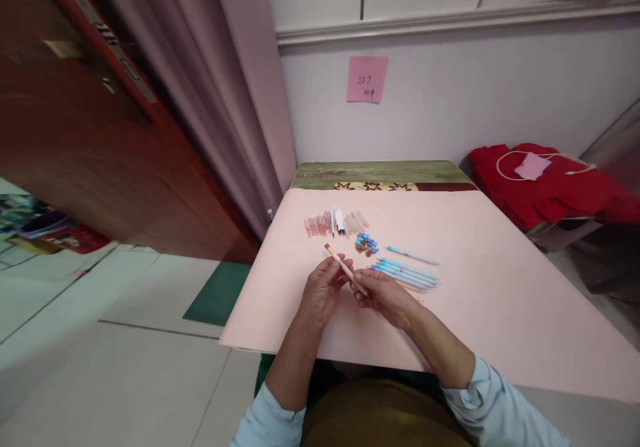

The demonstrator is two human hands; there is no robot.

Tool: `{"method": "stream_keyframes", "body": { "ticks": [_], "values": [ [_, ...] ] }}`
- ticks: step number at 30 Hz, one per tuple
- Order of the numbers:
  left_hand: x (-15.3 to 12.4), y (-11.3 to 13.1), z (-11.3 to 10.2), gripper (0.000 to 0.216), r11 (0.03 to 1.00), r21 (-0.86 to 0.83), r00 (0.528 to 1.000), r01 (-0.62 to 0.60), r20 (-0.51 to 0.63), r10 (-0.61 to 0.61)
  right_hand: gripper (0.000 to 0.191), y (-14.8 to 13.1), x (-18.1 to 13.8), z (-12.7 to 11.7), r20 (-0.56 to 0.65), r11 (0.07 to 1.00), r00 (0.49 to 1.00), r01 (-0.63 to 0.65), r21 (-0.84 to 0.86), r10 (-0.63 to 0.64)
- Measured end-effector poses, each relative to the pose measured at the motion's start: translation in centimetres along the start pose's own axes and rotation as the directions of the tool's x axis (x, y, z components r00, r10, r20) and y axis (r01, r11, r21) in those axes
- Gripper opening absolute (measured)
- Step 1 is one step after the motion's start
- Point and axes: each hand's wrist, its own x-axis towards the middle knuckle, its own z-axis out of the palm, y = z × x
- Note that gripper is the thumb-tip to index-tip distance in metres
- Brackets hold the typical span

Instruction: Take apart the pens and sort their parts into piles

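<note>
Both hands hold one slim pen, pale orange with a brown end, tilted above the table's front part. My left hand pinches it near its middle, while my right hand grips its lower end. Just right of my right hand lies a row of light blue pens, with one blue pen apart behind them. Behind my hands is a small pile of blue and brown pieces. Farther back lie pinkish clear pen parts, white refills with dark tips and pale translucent parts.
A pale pink sheet covers the table, whose green wooden back edge shows by the wall. Red cloth with a white cord sits at right. A wooden door and a curtain stand at left.
</note>
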Motion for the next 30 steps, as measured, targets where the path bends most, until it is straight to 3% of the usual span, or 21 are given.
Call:
{"method": "stream_keyframes", "body": {
  "ticks": [4, 7, 9, 12, 16, 19, 21, 26, 28, 30],
  "values": [
    [-0.2, 0.7, -1.3, 0.035, 0.999, -0.029, 1.0, 0.013, -0.023, -0.014, 0.037, 1.1, 1.2, 0.1, 0.188, 0.965, 0.96, -0.232, 0.125, 0.206],
    [0.0, 0.8, -1.5, 0.032, 0.999, -0.044, 0.999, 0.023, -0.024, -0.024, 0.04, 1.7, 1.7, 0.0, 0.242, 0.952, 0.943, -0.268, 0.148, 0.228],
    [0.4, 0.4, -1.4, 0.029, 0.999, -0.049, 0.998, 0.01, -0.056, -0.013, 0.041, 2.2, 2.0, 0.0, 0.152, 0.978, 0.973, -0.187, 0.095, 0.172],
    [1.1, -0.7, -1.2, 0.026, 0.999, -0.046, 0.991, -0.018, -0.134, 0.011, 0.045, 2.9, 2.2, -0.1, -0.041, 0.994, 0.999, -0.002, -0.113, -0.003],
    [2.0, -1.6, -0.8, 0.023, 0.998, -0.033, 0.982, -0.058, -0.182, 0.051, 0.04, 3.1, 2.1, -0.5, -0.128, 0.911, 0.962, 0.178, -0.372, -0.241],
    [2.4, -1.6, -0.5, 0.023, 0.997, -0.042, 0.982, -0.058, -0.185, 0.049, 0.035, 2.8, 1.7, -0.5, -0.163, 0.822, 0.918, 0.231, -0.521, -0.361],
    [2.5, -1.6, -0.5, 0.024, 0.997, -0.058, 0.984, -0.048, -0.172, 0.038, 0.036, 2.8, 1.6, -0.4, -0.192, 0.812, 0.908, 0.219, -0.541, -0.373],
    [2.2, -1.6, -0.9, 0.028, 0.998, -0.055, 0.996, -0.012, -0.087, 0.007, 0.058, 3.4, 1.8, -0.3, -0.232, 0.949, 0.959, 0.088, -0.302, -0.163],
    [2.2, -1.7, -1.0, 0.027, 0.998, -0.059, 0.995, -0.029, -0.096, 0.023, 0.055, 3.4, 2.0, -0.5, -0.258, 0.948, 0.949, 0.1, -0.303, -0.183],
    [2.2, -1.7, -1.0, 0.025, 0.997, -0.059, 0.993, -0.045, -0.111, 0.038, 0.047, 3.3, 2.1, -0.8, -0.283, 0.911, 0.917, 0.162, -0.38, -0.281]
  ]
}}
